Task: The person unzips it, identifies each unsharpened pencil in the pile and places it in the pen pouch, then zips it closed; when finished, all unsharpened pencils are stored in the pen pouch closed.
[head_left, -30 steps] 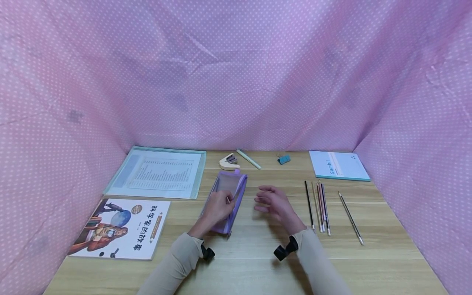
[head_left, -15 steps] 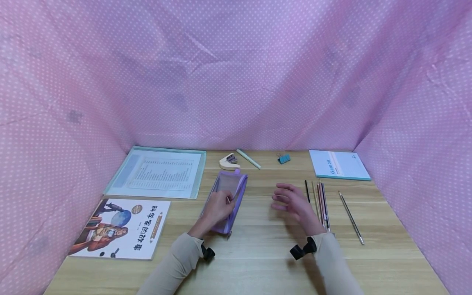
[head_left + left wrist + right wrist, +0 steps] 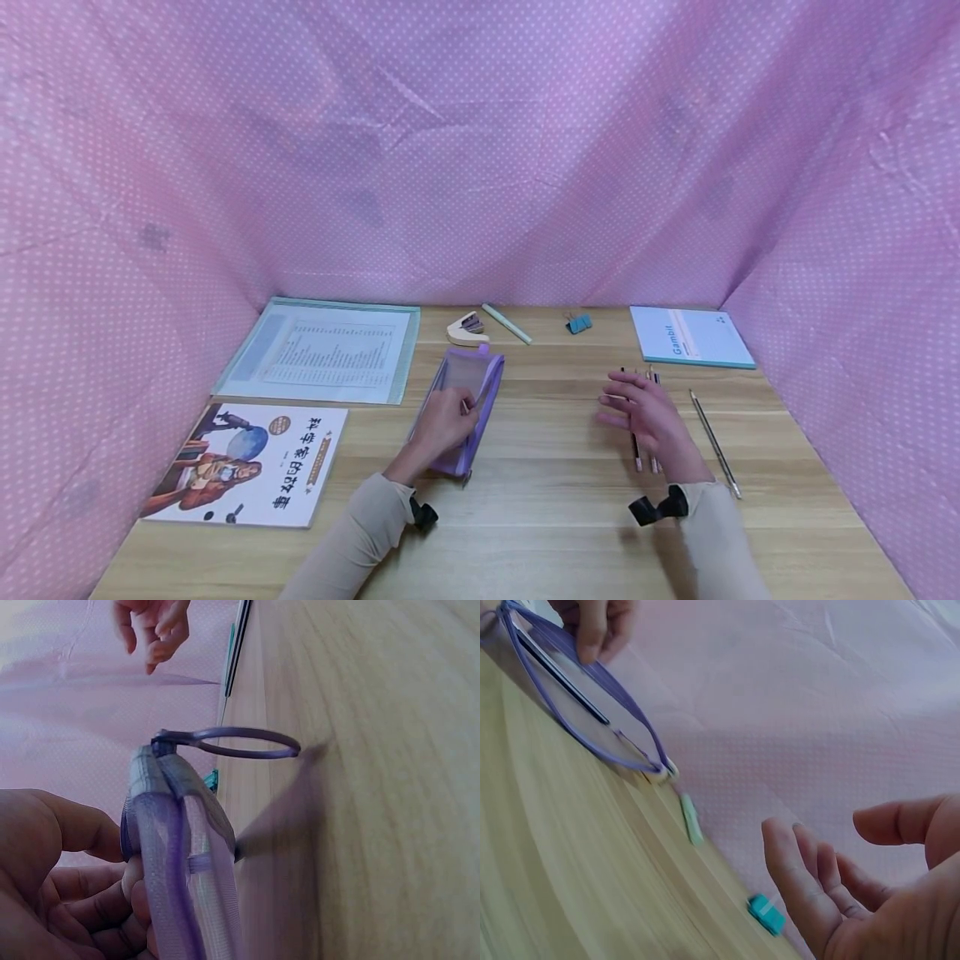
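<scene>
Since the earlier frame, the bare right hand (image 3: 647,408) has moved toward the right edge of the brown wooden tabletop (image 3: 555,542), and now it is above the bunch of thin, long pencils (image 3: 655,463), hiding part of them. I see its fingers loosely curved, the thumb well apart from them, and it holds nothing. On its other side, nearer the right edge, lies one long silvery-dark pencil (image 3: 716,446).

The bare left hand (image 3: 442,423) has not moved. Its thumb and fingers pinch one long side of the see-through purple mesh pouch (image 3: 460,367), which lies a little left of the tabletop's middle. From the right wrist I can see the pouch's mouth is wide, with a thin dark stick (image 3: 562,675) inside. A dark purple ring (image 3: 244,742) sticks out from its end.

Near the far edge I see a cream curved thing with a dark part (image 3: 467,332), a pale green stick-shaped pen (image 3: 506,323) and a small teal metal clip (image 3: 579,323). A pale blue and white book (image 3: 693,337) sits by the far right corner.
</scene>
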A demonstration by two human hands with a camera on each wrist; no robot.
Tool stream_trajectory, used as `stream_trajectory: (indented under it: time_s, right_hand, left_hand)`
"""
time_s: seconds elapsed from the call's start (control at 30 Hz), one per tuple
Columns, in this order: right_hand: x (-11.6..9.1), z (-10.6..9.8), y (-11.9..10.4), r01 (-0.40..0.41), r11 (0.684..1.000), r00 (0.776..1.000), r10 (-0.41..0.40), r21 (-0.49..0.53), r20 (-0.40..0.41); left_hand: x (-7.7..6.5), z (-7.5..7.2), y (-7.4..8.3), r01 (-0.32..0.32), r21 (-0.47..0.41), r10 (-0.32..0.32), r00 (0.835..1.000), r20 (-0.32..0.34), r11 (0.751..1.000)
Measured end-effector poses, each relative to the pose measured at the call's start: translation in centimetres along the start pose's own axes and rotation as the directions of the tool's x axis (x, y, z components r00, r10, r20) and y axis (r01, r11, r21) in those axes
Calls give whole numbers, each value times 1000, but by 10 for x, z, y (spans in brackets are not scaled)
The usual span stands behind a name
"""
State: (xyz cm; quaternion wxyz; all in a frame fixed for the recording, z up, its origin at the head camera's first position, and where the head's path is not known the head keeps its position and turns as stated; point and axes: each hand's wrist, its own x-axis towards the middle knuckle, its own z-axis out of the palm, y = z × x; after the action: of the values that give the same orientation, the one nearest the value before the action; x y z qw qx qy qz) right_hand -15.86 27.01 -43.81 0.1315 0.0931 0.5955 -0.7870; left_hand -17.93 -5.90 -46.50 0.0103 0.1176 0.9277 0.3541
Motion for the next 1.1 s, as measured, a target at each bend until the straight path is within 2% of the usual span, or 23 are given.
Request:
stream_trajectory:
  time_s: [0.23,0.53,0.73,0.93,1.1]
  right_hand:
    - [-6,-29,-8,30,999,999,-30,24,-11]
    - [-11,-63,-9,29,1000,999,-29,9,-36]
    - [-10,-82,-4,14,995,998,-19,-96,-59]
    - [-10,-98,3,-20,971,996,-1,-238,-85]
    - [-6,-104,6,-56,962,993,25,-267,-117]
  left_hand:
    - [0,1,0,8,-11,-8,1000,0,1000]
    - [0,1,0,-20,4,20,999,-30,1000]
    - [-1,0,0,-29,-4,29,999,-38,1000]
    - [-1,0,1,-23,-10,23,999,-28,1000]
    - [-1,0,1,-27,-2,27,999,-31,1000]
